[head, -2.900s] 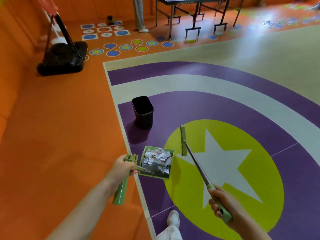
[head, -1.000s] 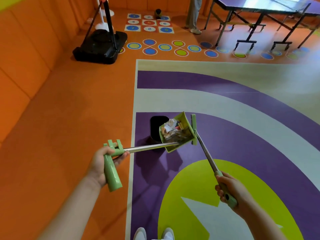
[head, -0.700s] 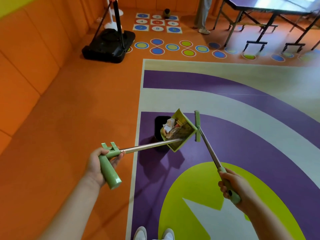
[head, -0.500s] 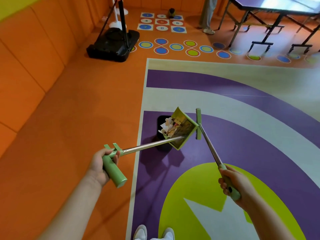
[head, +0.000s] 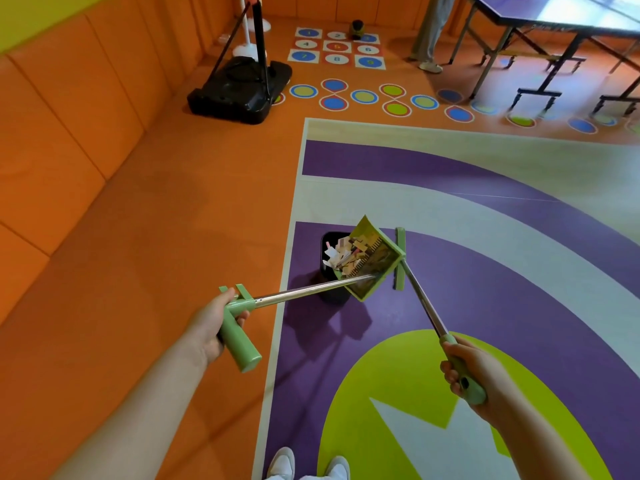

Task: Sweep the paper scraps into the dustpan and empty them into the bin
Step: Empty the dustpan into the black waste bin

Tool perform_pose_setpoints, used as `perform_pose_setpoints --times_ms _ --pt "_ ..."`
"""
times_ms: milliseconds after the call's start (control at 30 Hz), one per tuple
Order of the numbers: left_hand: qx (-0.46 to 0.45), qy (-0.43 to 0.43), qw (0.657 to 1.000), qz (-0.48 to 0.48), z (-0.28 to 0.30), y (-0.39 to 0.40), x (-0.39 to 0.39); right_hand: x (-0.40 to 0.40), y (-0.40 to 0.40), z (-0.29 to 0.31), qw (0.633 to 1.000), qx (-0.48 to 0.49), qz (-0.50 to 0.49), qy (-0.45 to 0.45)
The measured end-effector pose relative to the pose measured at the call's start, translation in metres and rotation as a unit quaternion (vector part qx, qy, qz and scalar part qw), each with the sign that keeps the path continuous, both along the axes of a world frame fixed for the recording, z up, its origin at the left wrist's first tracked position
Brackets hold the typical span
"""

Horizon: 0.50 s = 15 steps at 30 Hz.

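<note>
Left hand (head: 211, 323): fingers curled round the green grip of the dustpan's long handle, thumb on the near side; holds the pan raised off the floor.

Dustpan (head: 375, 268): green, on a metal shaft; tipped steeply with its open mouth turned toward the bin, directly over the bin's opening and hiding most of it.

Paper scraps (head: 341, 252): white, pink and tan slips bunched at the lower lip of the tilted pan, some overhanging the bin mouth. Whether any have already left the pan cannot be told from this angle.

Bin (head: 327, 242): small, black, open-topped, standing on the purple floor band just inside the pale border strip; only its left rim and lower wall show past the pan.

Right hand (head: 465, 372): wrapped tightly round the green end grip of the broom.

Broom (head: 400, 259): metal shaft running up and left to a narrow green head, which sits upright just beside the pan's right edge, close to or touching it.

Surroundings: orange padded wall (head: 62, 140) at left; black wheeled base (head: 239, 88) with a pole; numbered floor squares (head: 336, 48); folding table (head: 554, 19); a standing person's trouser legs (head: 427, 32); the wearer's white shoes (head: 284, 462) at the bottom edge.
</note>
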<state>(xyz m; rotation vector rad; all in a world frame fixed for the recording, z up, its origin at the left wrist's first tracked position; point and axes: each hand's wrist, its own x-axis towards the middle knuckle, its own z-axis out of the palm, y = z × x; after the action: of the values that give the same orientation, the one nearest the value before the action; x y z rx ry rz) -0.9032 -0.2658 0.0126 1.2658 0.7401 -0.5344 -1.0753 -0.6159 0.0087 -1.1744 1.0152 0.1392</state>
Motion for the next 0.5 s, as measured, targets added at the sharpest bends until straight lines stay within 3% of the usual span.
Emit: perform_pose_setpoints --times_ms 500 --pt "-0.044 -0.019 0.998 0.051 0.007 -0.004 0.022 0.000 0.003 0.016 1.000 0.008 0.015 -0.013"
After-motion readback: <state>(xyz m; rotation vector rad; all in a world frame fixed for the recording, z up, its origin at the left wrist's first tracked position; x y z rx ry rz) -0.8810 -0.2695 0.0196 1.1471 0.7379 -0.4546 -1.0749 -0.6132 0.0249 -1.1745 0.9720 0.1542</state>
